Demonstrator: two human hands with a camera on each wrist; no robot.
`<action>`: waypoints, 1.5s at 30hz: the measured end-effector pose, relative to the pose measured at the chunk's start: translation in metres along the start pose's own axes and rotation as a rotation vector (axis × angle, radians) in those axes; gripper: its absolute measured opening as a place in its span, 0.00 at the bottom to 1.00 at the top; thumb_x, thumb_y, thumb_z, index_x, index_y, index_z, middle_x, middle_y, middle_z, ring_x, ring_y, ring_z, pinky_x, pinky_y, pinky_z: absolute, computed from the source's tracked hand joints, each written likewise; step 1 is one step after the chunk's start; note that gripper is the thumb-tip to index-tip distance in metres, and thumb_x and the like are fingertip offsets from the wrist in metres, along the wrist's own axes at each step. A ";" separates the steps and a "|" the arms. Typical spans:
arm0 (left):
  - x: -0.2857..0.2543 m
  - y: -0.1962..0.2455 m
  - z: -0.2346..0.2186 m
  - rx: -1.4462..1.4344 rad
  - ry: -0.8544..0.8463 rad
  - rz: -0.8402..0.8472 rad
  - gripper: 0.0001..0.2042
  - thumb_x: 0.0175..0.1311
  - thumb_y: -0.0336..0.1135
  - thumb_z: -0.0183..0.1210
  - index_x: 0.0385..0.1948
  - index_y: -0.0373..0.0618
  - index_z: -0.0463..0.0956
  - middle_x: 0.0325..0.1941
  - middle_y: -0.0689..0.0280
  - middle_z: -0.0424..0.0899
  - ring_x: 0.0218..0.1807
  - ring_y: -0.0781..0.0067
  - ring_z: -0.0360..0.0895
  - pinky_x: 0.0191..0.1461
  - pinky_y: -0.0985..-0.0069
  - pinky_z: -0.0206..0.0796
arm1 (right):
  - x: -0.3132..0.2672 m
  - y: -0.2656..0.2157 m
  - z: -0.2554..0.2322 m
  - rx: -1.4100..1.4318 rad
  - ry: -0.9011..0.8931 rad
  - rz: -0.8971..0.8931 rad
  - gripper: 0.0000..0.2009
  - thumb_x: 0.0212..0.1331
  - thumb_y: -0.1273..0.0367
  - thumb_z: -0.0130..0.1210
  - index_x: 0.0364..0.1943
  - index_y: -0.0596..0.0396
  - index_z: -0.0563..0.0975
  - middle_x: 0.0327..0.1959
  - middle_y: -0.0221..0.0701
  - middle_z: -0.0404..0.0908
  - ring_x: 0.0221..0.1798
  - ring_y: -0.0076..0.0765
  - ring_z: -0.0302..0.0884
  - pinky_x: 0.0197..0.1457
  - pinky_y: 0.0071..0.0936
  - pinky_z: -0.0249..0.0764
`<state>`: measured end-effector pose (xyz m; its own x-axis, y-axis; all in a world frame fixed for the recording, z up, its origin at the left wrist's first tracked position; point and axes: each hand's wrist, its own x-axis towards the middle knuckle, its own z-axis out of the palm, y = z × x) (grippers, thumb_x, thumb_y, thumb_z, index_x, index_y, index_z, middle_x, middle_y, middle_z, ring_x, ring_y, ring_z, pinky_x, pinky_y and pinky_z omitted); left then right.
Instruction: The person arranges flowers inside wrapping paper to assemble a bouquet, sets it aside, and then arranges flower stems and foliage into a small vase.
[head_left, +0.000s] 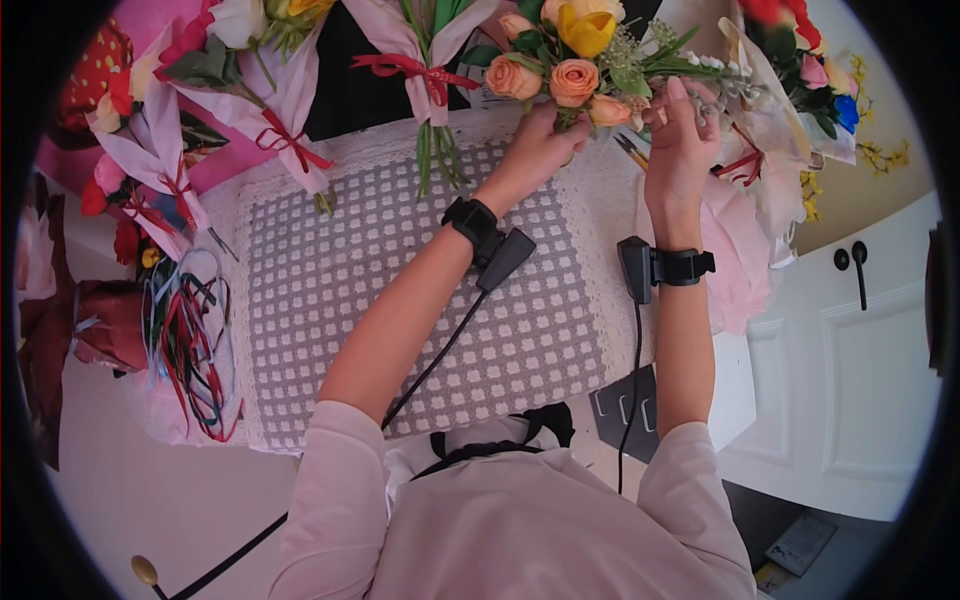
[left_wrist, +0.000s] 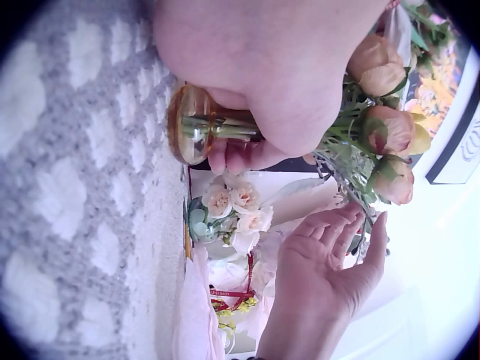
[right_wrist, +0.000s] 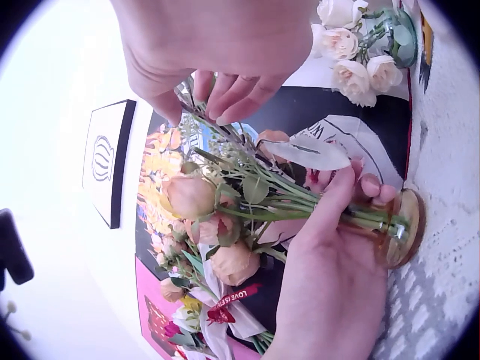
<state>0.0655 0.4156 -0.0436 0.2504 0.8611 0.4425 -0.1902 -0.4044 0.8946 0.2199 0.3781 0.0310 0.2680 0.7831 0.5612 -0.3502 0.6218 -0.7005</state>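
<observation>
My left hand [head_left: 530,158] grips a small amber glass vase [left_wrist: 193,133] around its neck, with the base close over the cloth. Green stems [right_wrist: 289,193] run down into the vase. Peach roses [head_left: 574,82], a yellow tulip [head_left: 588,32] and fine filler sprays top the arrangement. At its right side my right hand [head_left: 683,150] pinches a thin greyish sprig [right_wrist: 196,109] between thumb and fingers. A pale leaf [right_wrist: 307,150] lies across the stems. The vase is hidden behind flowers and hand in the head view.
A grey-and-white checked cloth [head_left: 420,300] covers the table. Wrapped bouquets [head_left: 430,80] with red ribbons stand behind and to the left. Loose ribbons [head_left: 195,340] hang at the left edge. Pale roses [left_wrist: 244,206] in a glass vase and pink wrapping paper [head_left: 735,250] are at right.
</observation>
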 end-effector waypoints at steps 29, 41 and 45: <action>0.000 -0.003 -0.001 -0.013 -0.006 -0.019 0.06 0.66 0.31 0.58 0.37 0.38 0.74 0.31 0.69 0.78 0.31 0.81 0.76 0.31 0.80 0.67 | 0.006 -0.004 0.000 0.083 -0.014 -0.162 0.09 0.69 0.75 0.56 0.49 0.55 0.70 0.45 0.44 0.85 0.43 0.36 0.85 0.41 0.32 0.85; 0.001 -0.005 -0.002 -0.019 -0.024 -0.007 0.06 0.68 0.30 0.57 0.39 0.38 0.73 0.33 0.68 0.78 0.31 0.80 0.76 0.31 0.79 0.67 | 0.002 -0.008 0.002 0.024 0.025 -0.149 0.11 0.68 0.76 0.56 0.52 0.58 0.73 0.45 0.36 0.82 0.44 0.37 0.85 0.41 0.29 0.84; 0.002 -0.007 -0.001 -0.008 -0.016 0.008 0.06 0.68 0.30 0.57 0.40 0.38 0.73 0.34 0.68 0.78 0.31 0.80 0.76 0.32 0.79 0.67 | 0.003 -0.007 0.001 0.044 0.050 -0.123 0.12 0.68 0.76 0.56 0.53 0.59 0.73 0.43 0.32 0.79 0.44 0.36 0.85 0.40 0.29 0.83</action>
<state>0.0664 0.4201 -0.0492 0.2639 0.8528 0.4506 -0.2000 -0.4087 0.8905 0.2219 0.3757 0.0383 0.3557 0.7010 0.6181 -0.3507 0.7132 -0.6070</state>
